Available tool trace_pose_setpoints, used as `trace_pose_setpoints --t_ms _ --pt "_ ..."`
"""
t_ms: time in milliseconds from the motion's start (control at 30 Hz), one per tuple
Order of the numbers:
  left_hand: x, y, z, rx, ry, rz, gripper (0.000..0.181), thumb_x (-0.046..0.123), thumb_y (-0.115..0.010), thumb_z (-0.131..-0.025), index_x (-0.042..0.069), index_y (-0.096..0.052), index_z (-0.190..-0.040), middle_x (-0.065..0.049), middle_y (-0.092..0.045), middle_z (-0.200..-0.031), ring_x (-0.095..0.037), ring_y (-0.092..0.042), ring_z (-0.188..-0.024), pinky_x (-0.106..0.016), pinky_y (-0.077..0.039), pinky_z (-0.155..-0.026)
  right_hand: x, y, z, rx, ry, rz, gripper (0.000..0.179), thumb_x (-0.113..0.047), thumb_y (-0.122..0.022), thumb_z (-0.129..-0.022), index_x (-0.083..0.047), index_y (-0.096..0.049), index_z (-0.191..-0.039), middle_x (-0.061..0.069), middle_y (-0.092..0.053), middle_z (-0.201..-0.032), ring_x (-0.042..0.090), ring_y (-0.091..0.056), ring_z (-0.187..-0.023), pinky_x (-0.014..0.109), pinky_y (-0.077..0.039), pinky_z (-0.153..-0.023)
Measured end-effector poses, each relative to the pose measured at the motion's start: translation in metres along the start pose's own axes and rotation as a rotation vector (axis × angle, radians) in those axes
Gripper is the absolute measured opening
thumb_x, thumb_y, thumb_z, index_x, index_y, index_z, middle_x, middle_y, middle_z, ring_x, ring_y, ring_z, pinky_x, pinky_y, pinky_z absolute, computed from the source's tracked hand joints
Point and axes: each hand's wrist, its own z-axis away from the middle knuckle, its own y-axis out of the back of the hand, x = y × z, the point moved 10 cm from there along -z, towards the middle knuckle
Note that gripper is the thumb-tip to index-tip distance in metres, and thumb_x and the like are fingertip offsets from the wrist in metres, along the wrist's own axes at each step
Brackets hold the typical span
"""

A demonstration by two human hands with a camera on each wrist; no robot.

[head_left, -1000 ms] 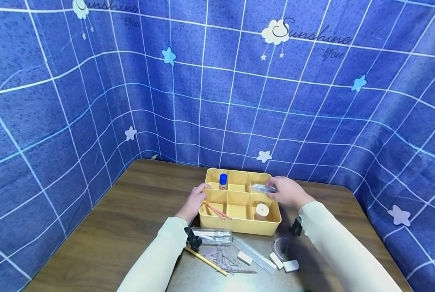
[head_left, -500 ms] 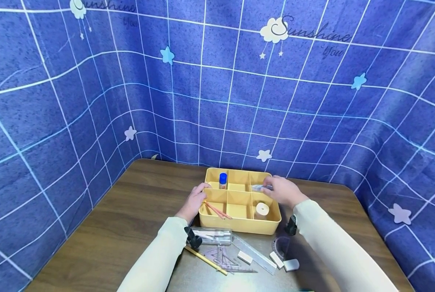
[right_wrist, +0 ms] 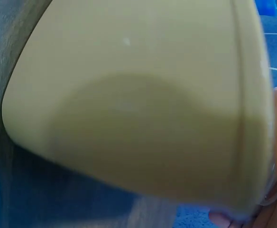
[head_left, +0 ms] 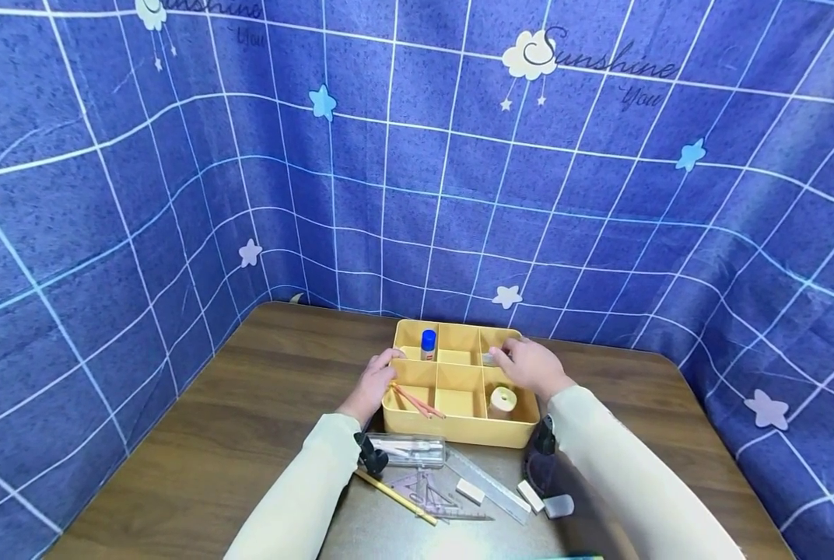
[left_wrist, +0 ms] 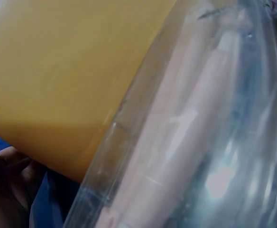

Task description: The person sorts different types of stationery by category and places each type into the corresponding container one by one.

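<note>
My left hand [head_left: 373,385] grips the left rim of a yellow six-compartment desk organizer [head_left: 452,432]. Inside the back right compartment, my right hand [head_left: 531,367] pinches a small, clear, pale plastic item [head_left: 488,359], mostly hidden by the fingers; I cannot tell its kind. A blue-capped glue stick [head_left: 428,344] stands back left. Two coral pencils [head_left: 417,401] lean in the front left compartment, near the left fingers. At front right sits a white cylinder [head_left: 503,401] with a hole on top. The right wrist view shows the organizer's wall [right_wrist: 129,118], with the hand at the right edge.
Before the organizer lie a clear pencil case [head_left: 411,451], a yellow pencil [head_left: 396,498], purple set squares [head_left: 417,488], a clear ruler [head_left: 490,484] and several white erasers [head_left: 469,491]. A protractor [head_left: 539,470] lies under the right wrist. A blue curtain [head_left: 417,194] hangs behind the table.
My right hand has moved left and lower into the back right compartment with the clear item, which is now more hidden. The left hand has stayed on the rim.
</note>
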Motion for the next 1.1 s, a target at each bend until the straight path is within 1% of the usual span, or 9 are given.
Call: trace_pose_setpoints --t_ms 133,333,400,467,600,700,867,1000,1100 --pt "-0.001 -0.002 0.0 -0.008 0.009 0.006 0.033 0.011 -0.047 -0.088 0.017 -0.063 -0.116 -0.012 -0.045 -0.127 -0.032 -0.044 -0.118 -0.045 -0.036 -0.098 0.003 -0.009 -0.002 -0.022 -0.027 0.005 0.05 -0.048 -0.04 -0.105 -0.006 -0.067 -0.102 0.012 -0.068 -0.09 0.038 -0.066 -0.09 0.052 -0.051 -0.079" --pt "-0.002 -0.005 0.0 -0.008 0.005 0.022 0.033 0.01 -0.048 -0.088 0.017 -0.064 -0.116 -0.012 -0.045 -0.127 -0.033 -0.044 -0.118 -0.044 -0.036 -0.098 0.005 -0.015 -0.002 -0.031 -0.054 0.027 0.058 -0.051 -0.033 -0.105 -0.004 -0.067 -0.108 0.018 -0.07 -0.103 0.043 -0.063 -0.104 0.055 -0.047 -0.093" --pt "-0.001 -0.006 0.0 -0.01 0.0 0.025 0.033 0.01 -0.048 -0.088 0.016 -0.064 -0.117 -0.013 -0.045 -0.127 -0.032 -0.044 -0.117 -0.044 -0.036 -0.097 0.005 -0.014 -0.002 -0.036 -0.058 0.018 0.061 -0.052 -0.031 -0.106 -0.003 -0.066 -0.116 0.02 -0.069 -0.114 0.045 -0.06 -0.113 0.056 -0.044 -0.099" --pt "0.001 -0.005 -0.001 -0.003 -0.018 0.012 0.034 0.009 -0.049 -0.087 0.015 -0.064 -0.117 -0.013 -0.047 -0.127 -0.031 -0.045 -0.117 -0.043 -0.036 -0.098 0.005 -0.011 -0.001 -0.032 -0.056 -0.001 0.062 -0.052 -0.03 -0.106 -0.004 -0.063 -0.126 0.02 -0.066 -0.126 0.045 -0.057 -0.12 0.057 -0.043 -0.101" --pt "0.005 -0.003 -0.002 0.014 -0.054 -0.02 0.034 0.007 -0.05 -0.085 0.015 -0.065 -0.115 -0.014 -0.049 -0.127 -0.029 -0.045 -0.117 -0.042 -0.034 -0.098 0.008 0.005 0.005 0.009 -0.049 -0.044 0.062 -0.054 -0.028 -0.106 -0.01 -0.053 -0.142 0.022 -0.056 -0.139 0.045 -0.058 -0.12 0.061 -0.048 -0.091" --pt "0.006 0.0 -0.002 0.03 -0.062 -0.024 0.033 0.005 -0.05 -0.085 0.014 -0.065 -0.113 -0.014 -0.05 -0.125 -0.03 -0.045 -0.116 -0.043 -0.034 -0.097 0.007 0.028 0.014 0.095 0.003 -0.051 0.059 -0.054 -0.029 -0.106 -0.012 -0.052 -0.14 0.022 -0.056 -0.134 0.042 -0.062 -0.112 0.059 -0.051 -0.084" --pt "0.006 0.003 -0.004 0.035 -0.058 -0.031 0.032 0.006 -0.05 -0.085 0.014 -0.065 -0.112 -0.015 -0.049 -0.124 -0.031 -0.045 -0.115 -0.042 -0.034 -0.097 -0.005 0.066 0.046 0.249 0.173 -0.061 0.04 -0.042 -0.044 -0.106 -0.012 -0.06 -0.127 0.01 -0.061 -0.118 0.028 -0.064 -0.098 0.051 -0.053 -0.08" --pt "0.004 0.003 -0.004 0.021 -0.046 -0.031 0.032 0.007 -0.05 -0.085 0.015 -0.065 -0.113 -0.015 -0.048 -0.125 -0.031 -0.045 -0.116 -0.043 -0.034 -0.097 -0.014 0.079 0.081 0.291 0.316 -0.06 0.022 -0.03 -0.057 -0.101 -0.016 -0.064 -0.116 -0.003 -0.06 -0.102 0.013 -0.06 -0.082 0.04 -0.052 -0.07" --pt "0.002 0.003 -0.004 0.01 -0.028 -0.023 0.031 0.009 -0.049 -0.086 0.015 -0.064 -0.113 -0.014 -0.047 -0.126 -0.032 -0.044 -0.117 -0.045 -0.034 -0.098 -0.021 0.078 0.104 0.271 0.415 -0.046 0.014 -0.026 -0.064 -0.096 -0.021 -0.065 -0.109 -0.014 -0.056 -0.091 0.002 -0.053 -0.074 0.03 -0.049 -0.063"
